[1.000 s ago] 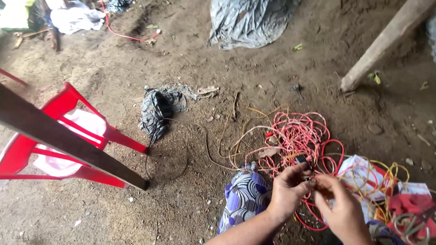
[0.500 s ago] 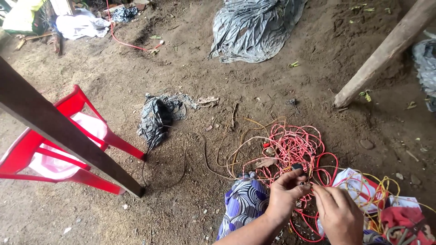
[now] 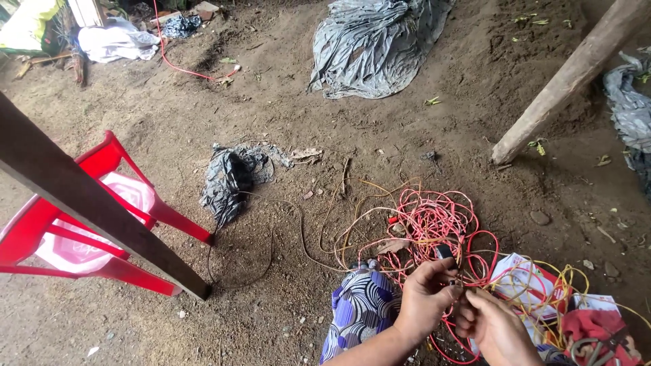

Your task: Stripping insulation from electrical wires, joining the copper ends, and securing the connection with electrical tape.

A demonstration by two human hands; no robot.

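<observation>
— Right, what have I got on the head feed?

— Both hands low at five o'clock. My left hand (image 3: 426,296) pinches a small dark piece (image 3: 444,252) at its fingertips, and my right hand (image 3: 497,327) is curled, fingertips pressed in against the left. What the right grips, I cannot tell.

— And the wire?

— Tangled red wire (image 3: 434,224) on the dirt just above the hands, yellow strands (image 3: 549,281) trailing off towards four o'clock over white paper (image 3: 513,272). A patterned purple cloth (image 3: 363,308) sits beside the left wrist.

— Further out?

— Crumpled black plastic bag (image 3: 227,179) near the centre, red plastic chair (image 3: 102,224) at nine o'clock behind a dark wooden beam (image 3: 88,207). Grey sheet (image 3: 376,44) at twelve, pale log (image 3: 576,71) at two.
</observation>
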